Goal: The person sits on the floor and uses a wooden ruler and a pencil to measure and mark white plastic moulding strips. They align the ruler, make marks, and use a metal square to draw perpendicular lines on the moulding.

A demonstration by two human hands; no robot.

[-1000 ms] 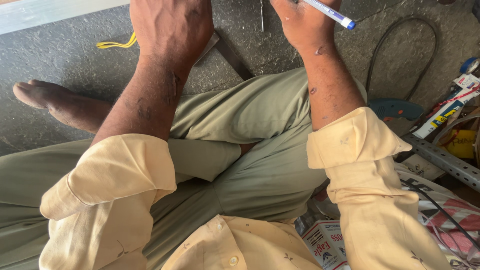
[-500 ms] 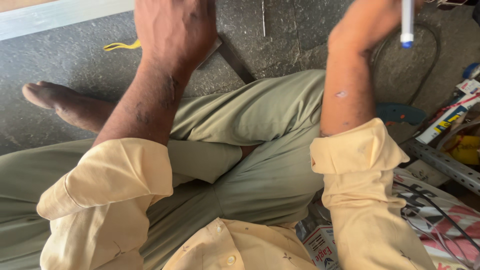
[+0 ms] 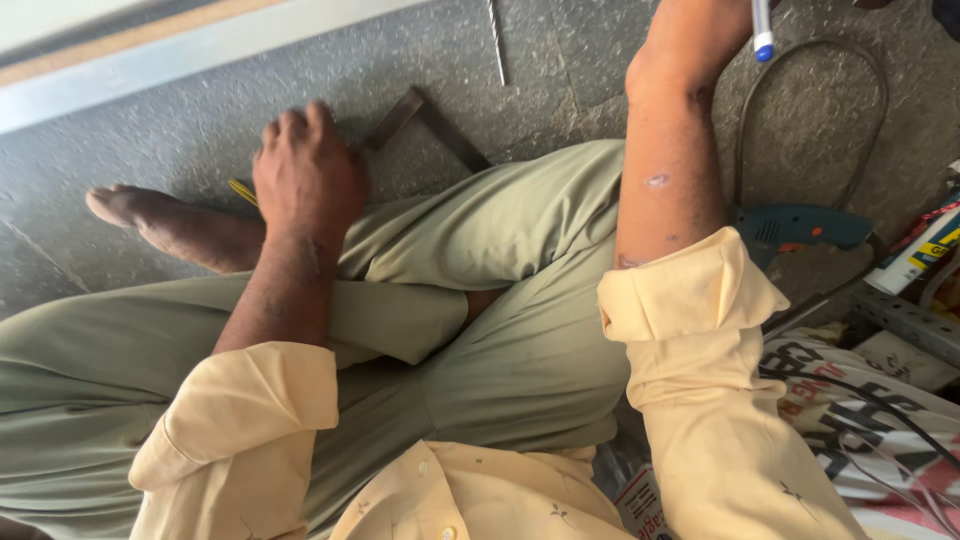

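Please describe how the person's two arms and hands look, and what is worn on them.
Both arms wear pale yellow shirt sleeves, rolled up into thick cuffs near the elbows, forearms bare. The left hand is bare, without ring or watch. The right hand is mostly out of frame; its forearm carries a small pale mark. The sleeve fabric has tiny dark motifs.

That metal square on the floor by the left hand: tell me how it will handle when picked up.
The metal square looks like flat steel, so probably stiff and rather heavy for its thinness. Lying flat on the stone floor, it may be awkward to lift and should slide, not roll. The left hand rests close to one arm.
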